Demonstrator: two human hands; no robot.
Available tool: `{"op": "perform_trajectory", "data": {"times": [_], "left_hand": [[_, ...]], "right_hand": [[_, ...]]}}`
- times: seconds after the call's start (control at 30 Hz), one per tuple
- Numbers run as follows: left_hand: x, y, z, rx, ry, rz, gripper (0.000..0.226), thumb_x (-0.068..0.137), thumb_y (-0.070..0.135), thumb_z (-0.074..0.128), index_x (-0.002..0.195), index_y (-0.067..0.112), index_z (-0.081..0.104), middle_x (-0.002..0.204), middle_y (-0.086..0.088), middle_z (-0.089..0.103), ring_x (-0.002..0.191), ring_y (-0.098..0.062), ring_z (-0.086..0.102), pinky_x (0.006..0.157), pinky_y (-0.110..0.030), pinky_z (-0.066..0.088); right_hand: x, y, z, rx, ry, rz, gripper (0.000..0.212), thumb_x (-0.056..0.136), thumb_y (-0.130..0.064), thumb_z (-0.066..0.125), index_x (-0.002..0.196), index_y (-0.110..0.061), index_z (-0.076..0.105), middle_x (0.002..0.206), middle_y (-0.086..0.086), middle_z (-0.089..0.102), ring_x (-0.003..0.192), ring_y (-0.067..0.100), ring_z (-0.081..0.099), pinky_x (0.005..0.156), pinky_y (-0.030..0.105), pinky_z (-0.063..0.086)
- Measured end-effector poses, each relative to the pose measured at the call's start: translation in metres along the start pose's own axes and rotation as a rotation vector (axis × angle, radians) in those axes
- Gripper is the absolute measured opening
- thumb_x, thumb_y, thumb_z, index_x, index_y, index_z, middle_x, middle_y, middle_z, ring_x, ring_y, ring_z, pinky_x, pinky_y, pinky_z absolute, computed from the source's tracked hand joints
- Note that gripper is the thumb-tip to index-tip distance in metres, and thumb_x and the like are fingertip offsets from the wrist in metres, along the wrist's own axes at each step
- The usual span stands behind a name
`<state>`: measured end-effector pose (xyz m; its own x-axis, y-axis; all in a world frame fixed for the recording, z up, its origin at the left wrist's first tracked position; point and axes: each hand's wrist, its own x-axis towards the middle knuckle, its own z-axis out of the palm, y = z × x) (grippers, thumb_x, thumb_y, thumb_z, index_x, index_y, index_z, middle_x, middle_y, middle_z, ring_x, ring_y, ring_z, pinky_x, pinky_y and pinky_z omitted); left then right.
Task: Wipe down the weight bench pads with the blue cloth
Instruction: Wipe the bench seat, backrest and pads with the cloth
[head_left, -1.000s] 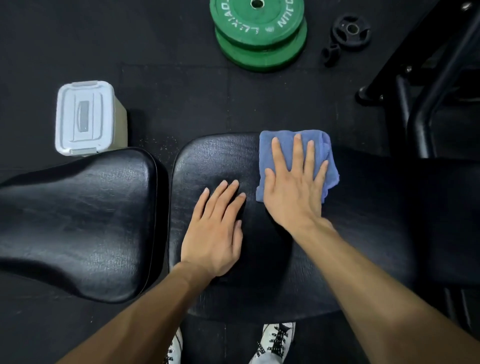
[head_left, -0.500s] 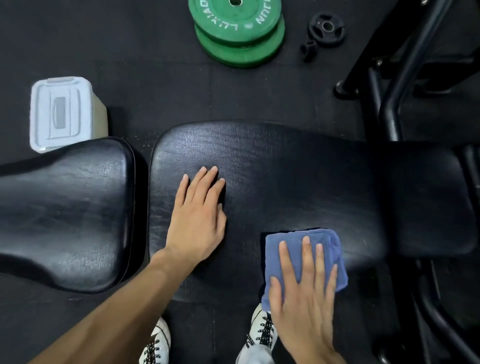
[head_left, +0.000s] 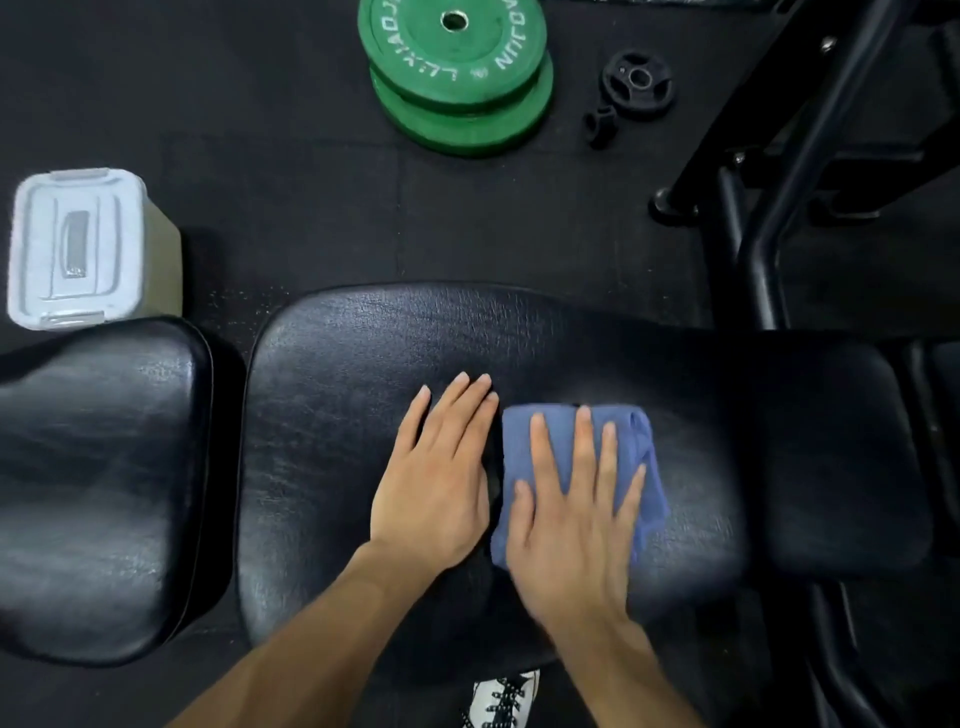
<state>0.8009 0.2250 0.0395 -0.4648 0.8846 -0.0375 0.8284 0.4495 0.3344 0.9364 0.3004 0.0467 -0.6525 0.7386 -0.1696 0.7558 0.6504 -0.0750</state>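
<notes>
Black rubber gym floor (head_left: 311, 218) beneath padded black vinyl bench pad (head_left: 337, 415): flat, spread right hand (head_left: 571, 525) presses folded blue cloth (head_left: 636, 441) mid-wipe, left hand (head_left: 436, 478) flat alongside; unwiped areas likely follow.

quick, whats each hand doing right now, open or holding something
Left hand: open, flat on the long black padded bench pad, holding nothing.
Right hand: open, straight fingers pressing the folded blue cloth onto that pad.

We are looking down at a dark rubber-tiled floor (head_left: 291, 171). Two stacked green weight plates (head_left: 457, 78) are lying there, a black steel rack frame (head_left: 769, 218) standing nearby.
</notes>
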Motion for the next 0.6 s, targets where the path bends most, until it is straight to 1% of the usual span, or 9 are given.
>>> {"op": "perform_trajectory", "data": {"times": [0.1,0.17,0.3,0.4,0.5,0.6], "left_hand": [[0.000,-0.001,0.000,-0.016,-0.009,-0.002,0.066,0.089,0.017,0.036,0.153,0.005,0.043,0.166,-0.008,0.033,0.158,-0.022,0.022,0.125,-0.053,0.024],[0.001,-0.002,0.000,-0.018,-0.019,0.002,0.067,0.088,0.017,0.037,0.154,0.006,0.042,0.167,-0.007,0.033,0.158,-0.022,0.021,0.126,-0.052,0.022],[0.001,-0.001,0.000,-0.002,-0.036,-0.003,0.068,0.089,0.016,0.036,0.156,0.008,0.038,0.168,-0.006,0.030,0.159,-0.022,0.018,0.128,-0.051,0.017],[0.001,0.000,0.000,0.012,-0.033,-0.008,0.068,0.089,0.016,0.036,0.156,0.008,0.038,0.168,-0.006,0.030,0.158,-0.022,0.019,0.128,-0.050,0.016],[0.001,0.001,-0.002,0.017,-0.031,-0.011,0.067,0.089,0.016,0.036,0.156,0.007,0.039,0.167,-0.006,0.031,0.158,-0.022,0.020,0.127,-0.051,0.018],[0.000,0.002,-0.003,0.028,-0.030,-0.011,0.067,0.089,0.016,0.036,0.155,0.007,0.040,0.166,-0.006,0.032,0.158,-0.023,0.021,0.127,-0.051,0.018]], "right_hand": [[0.060,-0.001,-0.005,0.005,0.012,0.011,0.067,0.101,-0.042,0.032,0.164,-0.030,0.013,0.173,0.014,0.006,0.160,0.033,-0.002,0.125,0.064,0.009],[0.093,0.000,-0.008,0.021,0.026,0.004,0.066,0.102,-0.043,0.032,0.164,-0.030,0.013,0.173,0.014,0.007,0.160,0.034,0.000,0.125,0.064,0.008],[0.131,0.003,-0.013,0.023,0.012,-0.012,0.065,0.103,-0.046,0.027,0.164,-0.032,0.011,0.173,0.013,0.007,0.160,0.033,0.001,0.125,0.063,0.006],[0.138,0.005,-0.014,0.037,0.016,-0.015,0.065,0.101,-0.049,0.021,0.164,-0.033,0.008,0.173,0.012,0.007,0.160,0.032,0.001,0.126,0.062,0.005],[0.129,0.009,-0.014,0.033,0.037,-0.044,0.067,0.099,-0.050,0.014,0.164,-0.031,0.009,0.173,0.012,0.007,0.160,0.033,0.003,0.126,0.062,0.008],[0.107,0.015,-0.013,0.037,0.046,-0.054,0.067,0.101,-0.048,0.019,0.164,-0.030,0.012,0.173,0.012,0.008,0.160,0.032,0.003,0.126,0.061,0.010]]}}
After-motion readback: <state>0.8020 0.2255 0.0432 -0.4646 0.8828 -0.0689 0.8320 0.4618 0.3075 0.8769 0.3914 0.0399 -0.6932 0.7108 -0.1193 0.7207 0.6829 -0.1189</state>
